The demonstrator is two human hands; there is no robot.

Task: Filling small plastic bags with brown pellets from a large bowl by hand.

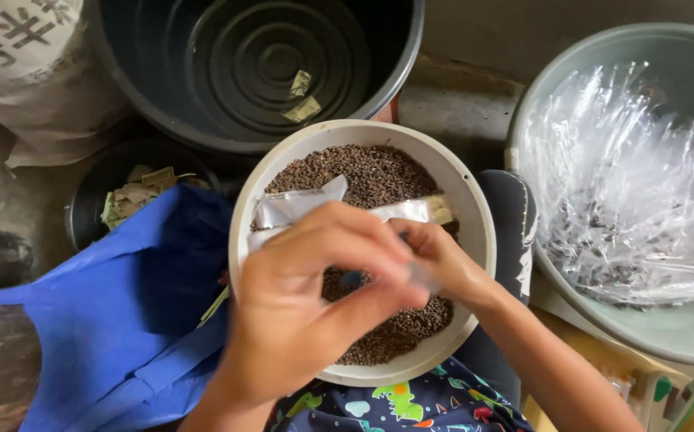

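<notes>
Both hands meet over a round white bowl heaped with small, dark brown, grainy seeds. The left hand and right hand pinch a thin, crinkly clear plastic packet between closed fingers. A grey basin of glossy filled packets sits right; soft blue cloth lies left.
</notes>
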